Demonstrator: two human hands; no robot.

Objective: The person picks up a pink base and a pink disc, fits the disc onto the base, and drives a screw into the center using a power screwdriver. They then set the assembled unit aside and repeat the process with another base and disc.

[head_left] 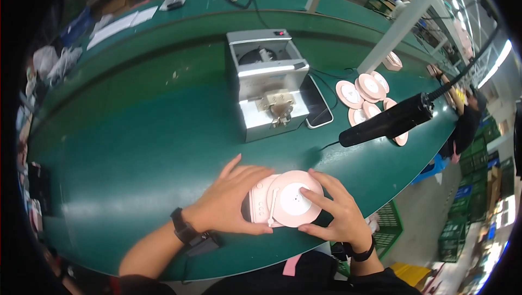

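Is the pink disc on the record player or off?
On: the disc covers much of the record player, right hand touching it. Whether it is fastened, I cannot tell.

White sheets (122,26) are lying at the upper left. Green crates (454,235) are standing on the floor (421,227) at right.

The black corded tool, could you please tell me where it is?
In the head view, the black corded tool is right of centre, above the right hand in the picture, partly covering some pink discs.

Pink turntable-shaped device (263,200); round disc (296,204), white centre; pale tonearm (273,202); face up; near edge of green table (141,170)
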